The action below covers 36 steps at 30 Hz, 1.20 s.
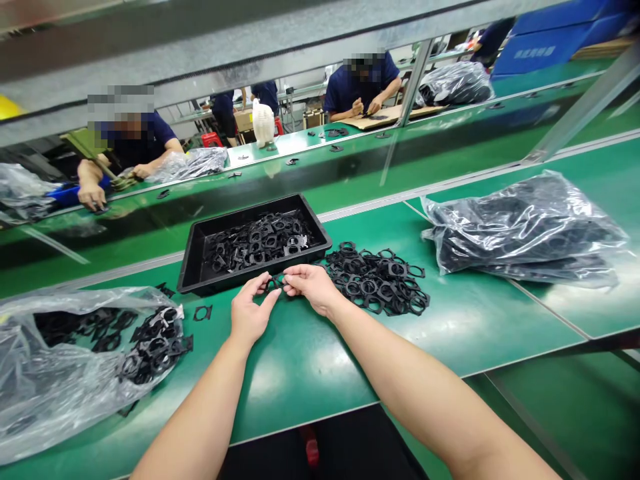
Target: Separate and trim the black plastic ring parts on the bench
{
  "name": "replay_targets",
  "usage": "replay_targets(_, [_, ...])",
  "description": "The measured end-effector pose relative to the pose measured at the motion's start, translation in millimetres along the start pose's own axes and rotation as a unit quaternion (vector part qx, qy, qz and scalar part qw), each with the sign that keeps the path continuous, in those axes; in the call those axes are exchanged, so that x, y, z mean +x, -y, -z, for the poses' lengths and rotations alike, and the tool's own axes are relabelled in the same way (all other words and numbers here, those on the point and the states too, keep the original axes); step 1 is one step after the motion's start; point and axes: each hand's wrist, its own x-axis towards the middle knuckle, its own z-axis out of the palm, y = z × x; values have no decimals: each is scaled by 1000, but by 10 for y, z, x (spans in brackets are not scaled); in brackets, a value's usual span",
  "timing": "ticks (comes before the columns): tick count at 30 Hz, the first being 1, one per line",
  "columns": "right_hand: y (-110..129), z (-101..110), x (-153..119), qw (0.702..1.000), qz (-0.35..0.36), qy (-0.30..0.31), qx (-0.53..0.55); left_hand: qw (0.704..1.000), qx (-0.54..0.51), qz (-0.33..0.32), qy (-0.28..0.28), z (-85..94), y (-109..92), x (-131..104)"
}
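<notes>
Between my two hands is a small black ring-shaped part (273, 285), partly covered by fingers. My left hand (251, 308) pinches it from the left, thumb and fingertips around its edge. From the right, my right hand (311, 287) has its fingertips closed at the same part. Just behind my hands stands a black tray (200, 283) holding many similar black parts. A loose pile of black ring parts (377, 280) lies right of my right hand. One single ring part (203, 313) rests on the green table left of my left hand.
An open clear plastic bag (60, 380) spilling black parts lies at left. A filled plastic bag (525, 227) lies at right. Behind the tray runs a green conveyor belt (350, 180) with scattered parts. Two co-workers sit beyond it. A metal post (583, 107) slants at right.
</notes>
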Motion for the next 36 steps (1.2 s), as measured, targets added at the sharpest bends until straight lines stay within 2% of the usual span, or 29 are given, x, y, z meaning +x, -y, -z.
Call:
replay_targets(7, [-9,0,-4,999,-6,-20,-38,987,125,-103,15,67,-53,-17])
replay_targets(14, [-33,3,-28,999,-10,33,-40,971,177,-155,38,93,-82,-31])
replay_targets(21, [-7,14,-44,997,-22,62,-50,963,214,-159,22,100,-62,-31])
replay_targets(26, [0,16,-46,996,-2,63,-56,963,205,-174,4,106,-92,-33])
replay_targets(32, [-48,42,-29,993,13,95,-62,964,195,-180,27,105,-112,-31])
replay_targets(36, [-73,65,-15,993,2,108,-41,968,192,-157,48,115,-99,-28])
